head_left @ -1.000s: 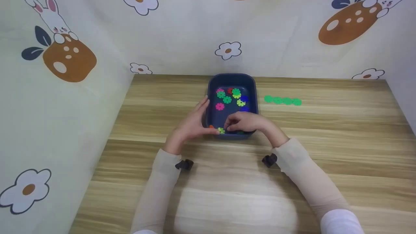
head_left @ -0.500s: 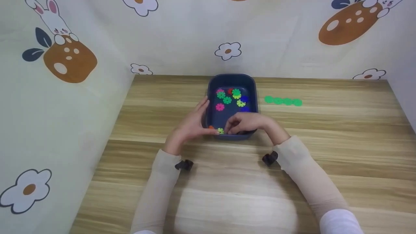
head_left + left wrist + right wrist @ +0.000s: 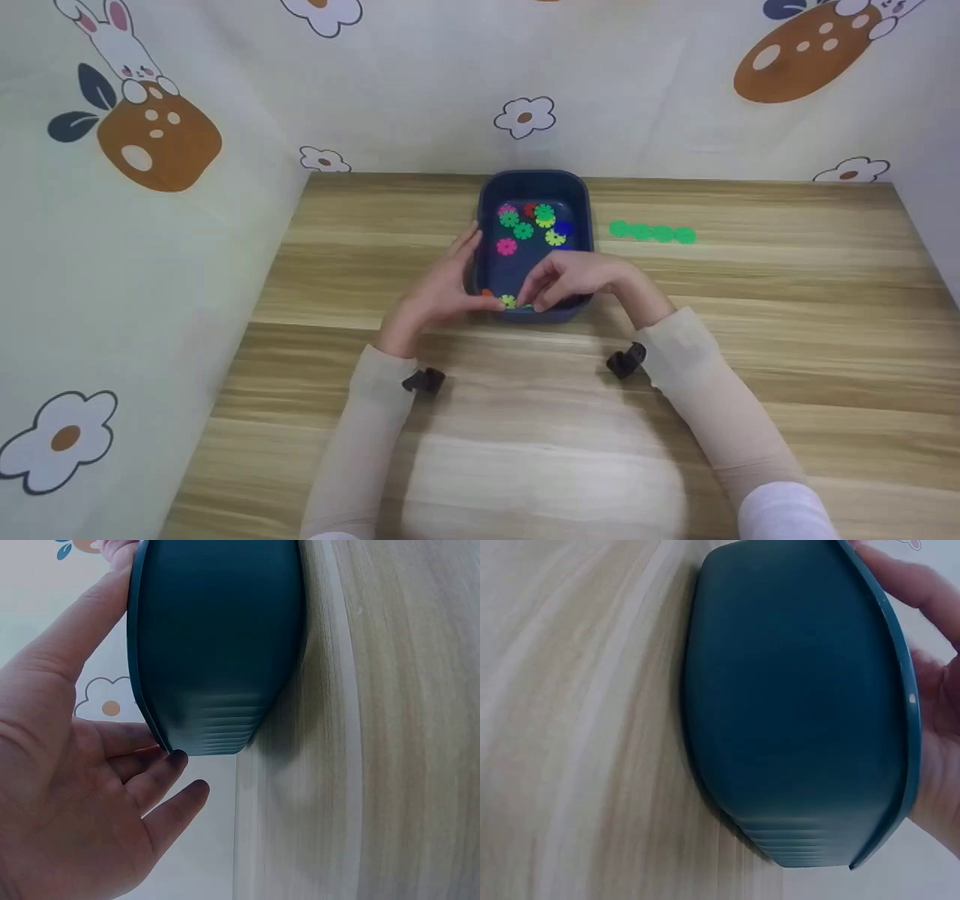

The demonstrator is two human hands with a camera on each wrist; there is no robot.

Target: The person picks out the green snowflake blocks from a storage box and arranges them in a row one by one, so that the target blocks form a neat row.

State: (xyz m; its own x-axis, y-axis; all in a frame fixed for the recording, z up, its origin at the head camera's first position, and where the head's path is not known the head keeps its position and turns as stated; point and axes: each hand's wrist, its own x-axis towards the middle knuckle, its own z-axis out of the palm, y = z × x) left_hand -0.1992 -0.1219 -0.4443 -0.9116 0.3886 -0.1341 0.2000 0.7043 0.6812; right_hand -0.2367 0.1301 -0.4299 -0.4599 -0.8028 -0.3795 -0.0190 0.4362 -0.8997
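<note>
Blue tray [image 3: 525,187]: left fingers [image 3: 466,241] outstretched; right fingers [image 3: 535,280] curled, disc [image 3: 528,307] mostly covered, grip unclear

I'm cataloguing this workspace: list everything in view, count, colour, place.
bin: one, dark blue, on table
small discs: ten-plus, pink, green, yellow, red, blue, orange, in bin
disc row: four, green, right of bin
table: one, wood-toned, under bin
printed backdrop: one, pale, around table
wrist clips: two, black, at wrists
sleeves: two, beige and white, on arms
left hand: one, bare, against bin's left side
right hand: one, bare, fingers in bin
</note>
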